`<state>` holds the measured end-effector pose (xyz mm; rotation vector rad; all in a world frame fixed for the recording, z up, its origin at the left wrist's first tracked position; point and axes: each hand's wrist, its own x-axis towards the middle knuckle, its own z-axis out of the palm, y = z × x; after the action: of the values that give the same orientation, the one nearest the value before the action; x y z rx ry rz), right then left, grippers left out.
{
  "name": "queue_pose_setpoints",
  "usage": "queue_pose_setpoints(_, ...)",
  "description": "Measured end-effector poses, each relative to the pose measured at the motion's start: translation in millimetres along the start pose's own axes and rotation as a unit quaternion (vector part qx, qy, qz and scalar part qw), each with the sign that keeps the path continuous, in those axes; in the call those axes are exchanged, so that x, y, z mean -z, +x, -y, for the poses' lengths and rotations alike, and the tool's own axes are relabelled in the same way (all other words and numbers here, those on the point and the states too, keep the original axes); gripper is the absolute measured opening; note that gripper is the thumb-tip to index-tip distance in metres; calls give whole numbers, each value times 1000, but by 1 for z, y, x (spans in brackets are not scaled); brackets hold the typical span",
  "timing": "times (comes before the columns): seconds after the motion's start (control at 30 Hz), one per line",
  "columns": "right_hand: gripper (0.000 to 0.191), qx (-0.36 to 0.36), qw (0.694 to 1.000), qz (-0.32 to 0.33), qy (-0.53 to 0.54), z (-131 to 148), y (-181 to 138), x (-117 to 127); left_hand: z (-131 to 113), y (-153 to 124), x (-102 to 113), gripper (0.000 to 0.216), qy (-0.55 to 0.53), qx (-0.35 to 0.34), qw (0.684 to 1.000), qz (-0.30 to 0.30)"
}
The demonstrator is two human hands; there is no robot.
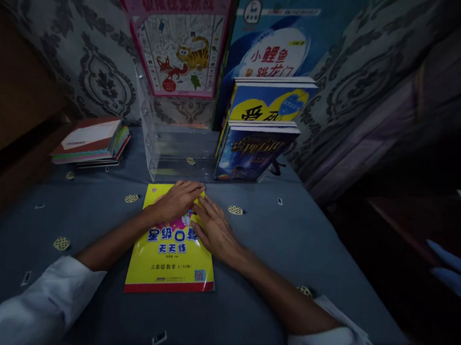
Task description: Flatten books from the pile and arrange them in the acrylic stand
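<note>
A yellow workbook [169,271] with blue Chinese lettering and a red strip along its bottom lies closed and flat on the cloth-covered table. My left hand [178,201] rests palm down across its upper part, fingers stretched toward the top right corner. Over the right edge lies my right hand [218,232], fingers extended and pointing up and left. The fingertips of the two hands meet near that corner. Part of the cover picture is hidden beneath them. Neither hand is gripping anything.
Behind the workbook stands a clear plastic book rack [152,150]. It holds a pink picture book [180,46], a large blue-green book [244,40], yellow-and-blue books [274,99] and dark blue books [252,150]. A book stack [91,140] lies at the left. Patterned tablecloth [260,244] covers the table.
</note>
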<state>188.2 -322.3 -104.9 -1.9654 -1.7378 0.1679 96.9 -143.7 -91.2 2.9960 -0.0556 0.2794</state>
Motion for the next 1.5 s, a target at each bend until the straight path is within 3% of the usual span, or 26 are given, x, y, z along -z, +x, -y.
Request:
queue_pose_setpoints(0.47, 58, 6, 999, 18, -34, -16, 16, 8, -3, -15, -3, 42, 2, 38, 998, -40)
queue_pose_setpoints(0.7, 58, 3, 998, 21, -59, -31, 36, 11, 5, -70, 6, 40, 45, 144, 986, -69)
queue_pose_setpoints(0.9, 62, 4, 998, 6, -65, -36, 41, 10, 22, -111, 10, 43, 10, 245, 964, -101)
queue_pose_setpoints(1.3, 59, -13, 997, 34, -69, -29, 37, 7, 24, -118, 8, 49, -10, 230, 969, -86)
queue_pose_setpoints(1.5, 59, 2, 996, 60, -62, -19, 9, 13, 21, -117, 4, 48, 8, 247, 965, -92)
